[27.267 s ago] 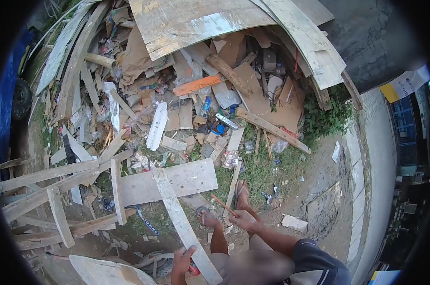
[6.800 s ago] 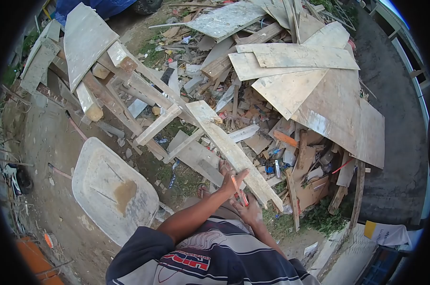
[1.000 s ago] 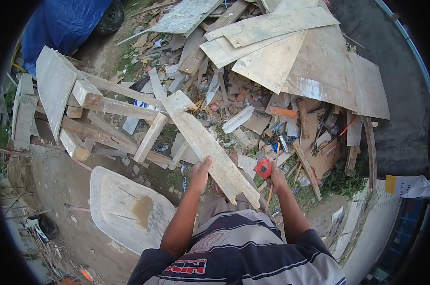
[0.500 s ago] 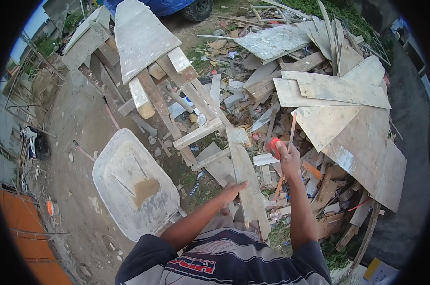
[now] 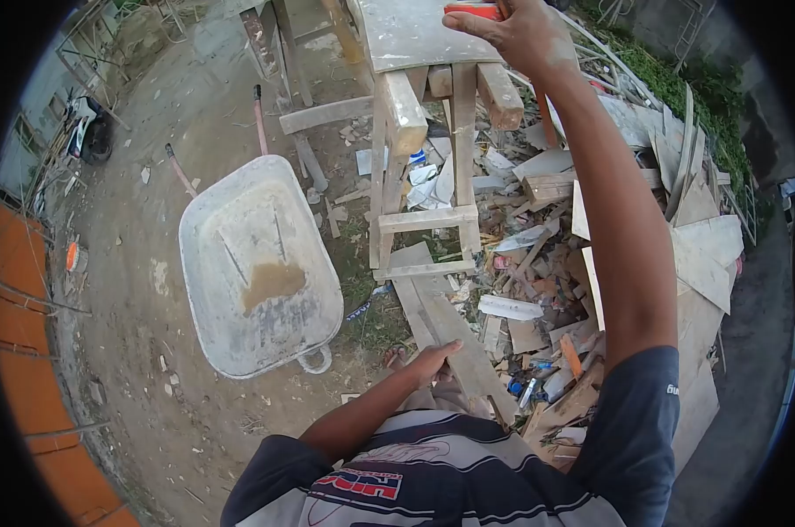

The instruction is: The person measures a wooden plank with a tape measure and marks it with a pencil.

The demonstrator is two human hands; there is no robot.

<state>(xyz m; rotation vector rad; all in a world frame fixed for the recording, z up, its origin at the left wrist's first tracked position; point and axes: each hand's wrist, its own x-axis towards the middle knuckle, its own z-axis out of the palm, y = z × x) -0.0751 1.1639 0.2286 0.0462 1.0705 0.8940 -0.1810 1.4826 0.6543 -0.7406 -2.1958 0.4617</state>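
Note:
My left hand (image 5: 435,361) grips the edge of a long, weathered wooden board (image 5: 478,376), its thumb lying over the top face. The board slants from my body toward the foot of a wooden trestle stand (image 5: 428,218). Stretched far forward, my right hand (image 5: 522,37) has its fingers around a small red object (image 5: 475,10) like a tape measure case, partly cut off by the frame's top edge. It overlaps the worn plywood top (image 5: 415,39) of the stand. An orange-brown strip (image 5: 549,119) hangs below that hand, partly hidden by the forearm.
A wheelbarrow (image 5: 261,255) with a damp sandy patch lies left of the board. Scrap wood and rubble (image 5: 538,263) spread on the right, with plywood sheets (image 5: 701,263) beyond. A motorcycle (image 5: 88,132) stands far left, near an orange sheet (image 5: 15,263).
My right hand has moved up and forward with the red object, from above the rubble to the stand's top. My left hand stays on the board, and the view has turned.

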